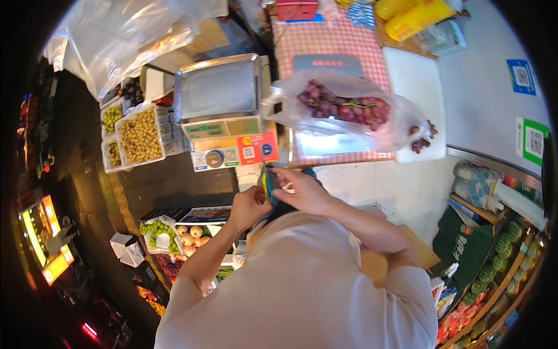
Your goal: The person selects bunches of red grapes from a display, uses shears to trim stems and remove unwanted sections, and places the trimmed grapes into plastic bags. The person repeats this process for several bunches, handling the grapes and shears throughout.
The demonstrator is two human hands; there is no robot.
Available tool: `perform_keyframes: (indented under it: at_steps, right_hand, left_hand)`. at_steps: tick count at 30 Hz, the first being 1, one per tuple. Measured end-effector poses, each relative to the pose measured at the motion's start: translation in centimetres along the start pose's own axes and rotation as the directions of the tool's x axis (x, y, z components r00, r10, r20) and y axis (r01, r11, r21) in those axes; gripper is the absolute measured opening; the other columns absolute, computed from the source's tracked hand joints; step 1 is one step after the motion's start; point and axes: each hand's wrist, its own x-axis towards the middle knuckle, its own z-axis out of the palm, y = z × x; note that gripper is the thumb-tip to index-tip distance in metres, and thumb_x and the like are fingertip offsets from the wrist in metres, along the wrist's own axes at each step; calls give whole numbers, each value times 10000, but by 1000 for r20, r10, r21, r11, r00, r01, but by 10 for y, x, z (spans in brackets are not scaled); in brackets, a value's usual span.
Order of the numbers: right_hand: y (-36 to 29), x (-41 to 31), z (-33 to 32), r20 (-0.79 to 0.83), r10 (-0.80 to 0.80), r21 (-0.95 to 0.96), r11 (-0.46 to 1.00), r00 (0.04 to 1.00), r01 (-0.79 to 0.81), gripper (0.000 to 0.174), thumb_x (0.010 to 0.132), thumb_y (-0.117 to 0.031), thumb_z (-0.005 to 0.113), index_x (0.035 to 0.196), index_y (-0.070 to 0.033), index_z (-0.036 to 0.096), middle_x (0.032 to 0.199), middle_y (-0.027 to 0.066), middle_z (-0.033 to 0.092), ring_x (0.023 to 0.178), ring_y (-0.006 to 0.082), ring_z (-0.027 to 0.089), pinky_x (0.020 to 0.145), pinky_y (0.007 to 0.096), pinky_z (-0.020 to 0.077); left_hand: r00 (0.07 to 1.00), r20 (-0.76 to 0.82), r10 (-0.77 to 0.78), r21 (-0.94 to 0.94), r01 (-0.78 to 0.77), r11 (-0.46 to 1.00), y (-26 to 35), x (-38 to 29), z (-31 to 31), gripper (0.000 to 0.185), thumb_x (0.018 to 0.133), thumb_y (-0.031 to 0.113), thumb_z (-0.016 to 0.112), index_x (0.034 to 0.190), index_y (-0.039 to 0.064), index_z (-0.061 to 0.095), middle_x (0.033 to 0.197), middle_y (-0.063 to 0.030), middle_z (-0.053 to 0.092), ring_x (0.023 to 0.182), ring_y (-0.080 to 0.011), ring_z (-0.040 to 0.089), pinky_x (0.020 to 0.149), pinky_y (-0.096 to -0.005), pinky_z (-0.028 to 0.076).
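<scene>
My left hand [250,207] is closed around part of a slim tool with yellow and teal handles [267,185], perhaps scissors, in front of my waist. Beside it, my right hand [301,190] has its fingers partly spread near the tool; whether they touch it is unclear. Beyond my hands, a translucent plastic bag [344,124] of red grapes [362,111] lies on a red-and-white checked cloth [331,37]. To its left stands a weighing scale with a metal tray [218,89]. Loose grapes [420,137] rest on a white board [412,78].
Boxes of small yellow-brown fruit [140,134] stand left of the scale. Green grapes [159,235] and round fruit [190,240] sit lower left. Printed code cards [233,152] lie before the scale. Wooden shelves of produce [501,279] line the lower right.
</scene>
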Motion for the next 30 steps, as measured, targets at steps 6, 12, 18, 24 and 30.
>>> perform_keyframes:
  at_steps: [6,12,18,24,30]
  right_hand:
    - [-82,-30,-55,25,48,326,944,999,-54,602,972,-181,728,1504,-11,504,994,118,682,873,222,682,824,364,564]
    - [-120,-32,-166,-315,64,-730,621,947,-285,369,960,-225,627,1229,19,691,1134,278,712,1007,397,726,845,493,570]
    - [-41,19,-219,-293,15,-880,387,956,-276,263,936,-194,619,1003,-4,789,1024,238,764,1009,374,745,891,453,587]
    - [-20,26,-220,-265,53,-873,411,963,-263,231,890,-113,627,994,18,786,1071,255,755,1019,372,747,888,444,591]
    - [3,40,-219,-250,-47,-908,359,967,-217,221,872,-88,624,980,2,794,1055,251,758,999,361,747,872,437,596]
  left_hand:
    - [962,-26,272,178,-263,948,146,-37,-14,374,814,206,785,1106,-13,703,813,-159,750,730,-280,758,684,-394,598]
    - [777,47,628,525,-554,646,230,2,-27,171,968,178,648,926,23,706,821,-146,712,781,-339,715,695,-450,567]
    - [786,177,592,790,-472,391,239,201,20,207,897,88,601,1052,19,720,1081,-215,729,1065,-396,696,905,-492,556]
    - [747,148,648,568,-600,563,235,258,39,172,911,150,674,1059,96,744,1100,-187,733,1074,-368,695,920,-484,545]
    - [765,194,614,623,-579,526,235,283,37,149,897,200,733,1008,101,734,1050,-149,727,1016,-371,679,846,-484,524]
